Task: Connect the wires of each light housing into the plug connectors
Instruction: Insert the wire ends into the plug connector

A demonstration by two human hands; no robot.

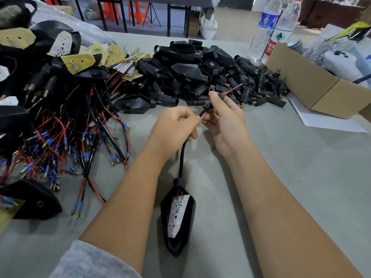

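Grey ribbed table (291, 177) — workshop behind; hands gripping sleeved cable (182, 157) and plug connector (220, 95)

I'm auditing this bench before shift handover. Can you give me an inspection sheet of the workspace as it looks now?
Surface: grey mat, crowded along the left and far edges.
Job's things: light housing lies between the forearms, LED board facing up; plug connector has red and blue wire tips poking out.
Clutter: heap of black connectors; cardboard box; two water bottles.
Hands: left hand grips the housing's black cable; right hand pinches the connector.
Cables: tangle of red and black wires, left.
Surroundings: orange stools beyond the table.
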